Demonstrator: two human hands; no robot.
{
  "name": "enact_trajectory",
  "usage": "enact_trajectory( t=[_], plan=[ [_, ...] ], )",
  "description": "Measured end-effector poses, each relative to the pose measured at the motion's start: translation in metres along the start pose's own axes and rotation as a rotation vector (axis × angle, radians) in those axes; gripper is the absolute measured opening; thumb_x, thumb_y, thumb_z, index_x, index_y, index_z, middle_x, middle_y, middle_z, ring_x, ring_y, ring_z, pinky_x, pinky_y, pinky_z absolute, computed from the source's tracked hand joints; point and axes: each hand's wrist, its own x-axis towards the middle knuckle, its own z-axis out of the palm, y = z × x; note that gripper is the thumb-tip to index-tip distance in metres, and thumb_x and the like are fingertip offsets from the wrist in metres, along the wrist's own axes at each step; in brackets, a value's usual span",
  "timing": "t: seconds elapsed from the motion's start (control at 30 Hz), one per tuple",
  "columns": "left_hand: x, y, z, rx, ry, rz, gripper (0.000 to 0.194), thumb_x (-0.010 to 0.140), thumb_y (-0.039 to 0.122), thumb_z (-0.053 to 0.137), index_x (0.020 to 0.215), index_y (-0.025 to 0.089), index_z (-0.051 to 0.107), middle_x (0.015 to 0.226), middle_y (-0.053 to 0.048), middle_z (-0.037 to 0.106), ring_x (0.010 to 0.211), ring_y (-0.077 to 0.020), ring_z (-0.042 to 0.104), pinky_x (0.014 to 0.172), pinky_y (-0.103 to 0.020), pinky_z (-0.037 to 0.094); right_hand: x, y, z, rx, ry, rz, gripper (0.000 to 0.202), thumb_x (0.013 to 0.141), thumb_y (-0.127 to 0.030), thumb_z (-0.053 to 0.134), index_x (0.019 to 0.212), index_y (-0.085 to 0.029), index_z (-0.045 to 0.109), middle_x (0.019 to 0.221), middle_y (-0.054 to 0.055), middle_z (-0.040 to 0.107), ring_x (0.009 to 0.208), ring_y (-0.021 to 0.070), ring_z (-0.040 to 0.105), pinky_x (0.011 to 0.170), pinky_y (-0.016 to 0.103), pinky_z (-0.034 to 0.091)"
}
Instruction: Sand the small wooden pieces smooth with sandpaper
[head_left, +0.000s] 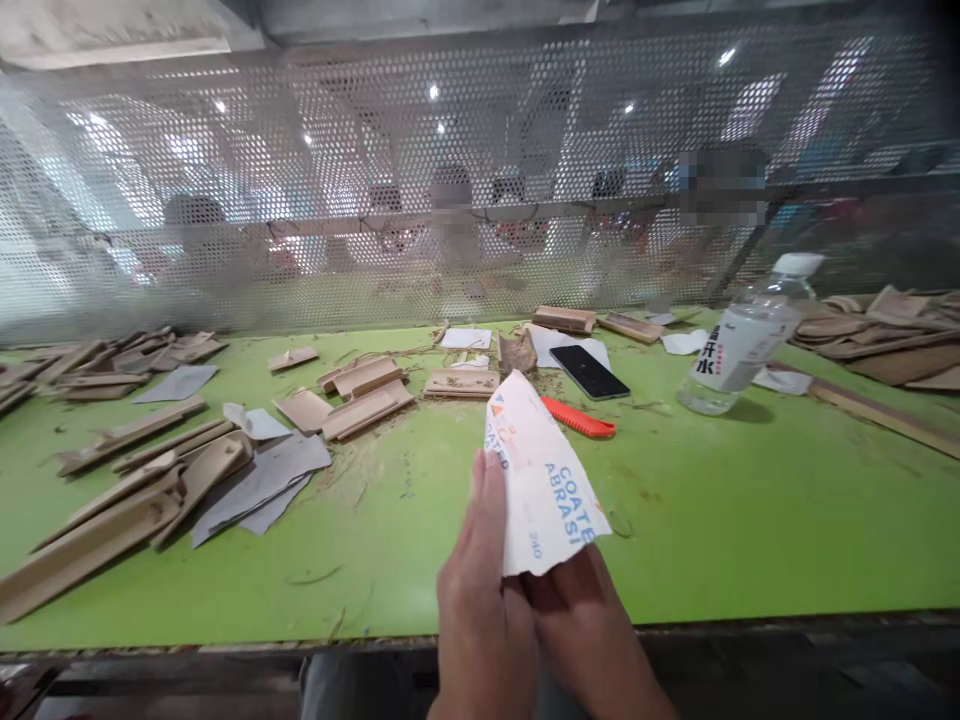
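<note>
A creased piece of sandpaper (544,490) is held up over the front of the green table, its white printed back facing me. Lettering on it reads "COATED ABRASI" and "240". My left hand (484,590) is closed on the sheet's left side, thumb lying along the edge. From beneath the lower right edge my right hand (589,610) grips the same sheet; its fingertips are hidden behind the paper. Just beyond the sheet lie an orange utility knife (579,417) and a dark phone (589,371).
Carved bamboo or wood pieces (367,395) lie about the green table (420,560), with more at left (172,480) and a pile at right (885,335). Grey sandpaper sheets (262,480) rest at left. A water bottle (742,340) stands right. Behind is a perforated metal screen (330,180).
</note>
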Motion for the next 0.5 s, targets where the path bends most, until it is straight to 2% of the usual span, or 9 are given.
enact_trajectory(
  t=[0.13,0.2,0.27,0.33,0.37,0.43,0.5],
  plan=[
    [0.007,0.001,-0.005,0.044,0.024,-0.017,0.067,0.092,0.007,0.052,0.153,0.034,0.053,0.157,0.003,0.054,0.148,-0.0283,0.046,0.124,-0.046,0.038,-0.001,-0.005,-0.002,0.065,-0.238,0.027,0.033,0.105,-0.042,0.046,0.119,-0.023,0.069,0.083,0.006,0.075,0.067,0.0233,0.068,0.062,0.032,0.051],
    [0.008,-0.001,-0.006,0.044,0.034,0.021,0.066,0.092,0.007,0.051,0.152,0.034,0.055,0.16,0.004,0.05,0.151,-0.0278,0.042,0.126,-0.046,0.034,-0.001,-0.003,-0.001,0.06,-0.2,0.008,0.033,0.105,-0.042,0.045,0.115,-0.024,0.071,0.085,0.007,0.076,0.069,0.0237,0.069,0.064,0.033,0.052],
    [0.004,-0.004,-0.004,0.03,-0.004,0.048,0.066,0.093,0.008,0.051,0.154,0.034,0.052,0.163,0.004,0.044,0.154,-0.0274,0.037,0.127,-0.044,0.033,-0.002,0.003,0.001,0.012,-0.047,-0.022,0.03,0.102,-0.04,0.049,0.108,-0.024,0.074,0.088,0.009,0.077,0.074,0.0261,0.071,0.07,0.035,0.054],
    [0.002,-0.007,-0.003,0.005,-0.041,0.036,0.066,0.093,0.008,0.051,0.154,0.033,0.052,0.163,0.002,0.046,0.153,-0.0276,0.039,0.126,-0.044,0.034,-0.001,0.006,0.002,-0.038,0.053,-0.043,0.028,0.098,-0.038,0.053,0.107,-0.023,0.074,0.09,0.011,0.076,0.076,0.0284,0.071,0.07,0.037,0.054],
    [0.002,-0.007,-0.003,-0.008,-0.047,0.017,0.065,0.093,0.009,0.052,0.153,0.032,0.053,0.161,0.001,0.049,0.151,-0.0281,0.042,0.125,-0.044,0.036,0.0,0.005,0.001,-0.033,0.025,-0.023,0.029,0.099,-0.037,0.051,0.113,-0.023,0.073,0.091,0.011,0.077,0.076,0.0283,0.071,0.069,0.037,0.055],
    [0.005,-0.005,-0.004,-0.022,-0.035,-0.032,0.062,0.093,0.009,0.052,0.151,0.031,0.056,0.156,0.0,0.055,0.148,-0.0284,0.047,0.123,-0.045,0.038,0.001,0.0,0.001,0.024,-0.116,0.039,0.031,0.104,-0.039,0.047,0.121,-0.023,0.068,0.095,0.01,0.077,0.083,0.0281,0.073,0.07,0.035,0.055],
    [0.008,-0.002,-0.005,-0.013,0.004,-0.044,0.063,0.092,0.009,0.051,0.151,0.029,0.056,0.156,0.0,0.055,0.148,-0.0277,0.046,0.123,-0.044,0.038,0.003,-0.004,0.001,0.047,-0.159,0.03,0.03,0.104,-0.041,0.048,0.117,-0.023,0.069,0.091,0.009,0.077,0.084,0.0285,0.074,0.07,0.034,0.054]
  ],
)
